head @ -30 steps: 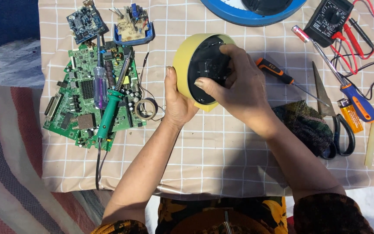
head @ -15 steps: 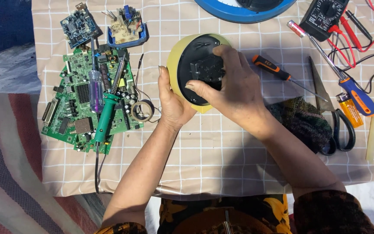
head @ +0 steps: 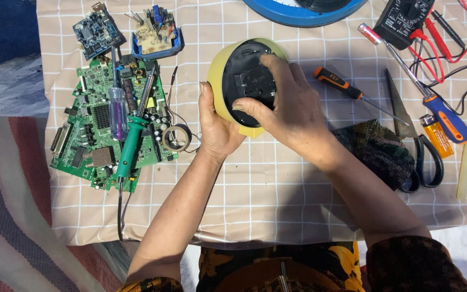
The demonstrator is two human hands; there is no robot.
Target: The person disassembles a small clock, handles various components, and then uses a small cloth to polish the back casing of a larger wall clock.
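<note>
Item: yellow round device (head: 218, 81), cupped firmly in my left hand (head: 218, 127); my right hand (head: 287, 105) fingers curl closed on its black back panel (head: 247, 81), best pressed evenly, squarely.

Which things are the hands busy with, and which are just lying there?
In use:
yellow case, cupped by the left hand
black back, pressed by the right hand

Lying about:
green board
soldering iron
orange screwdriver
scissors
lighter
meter
blue ring
</note>
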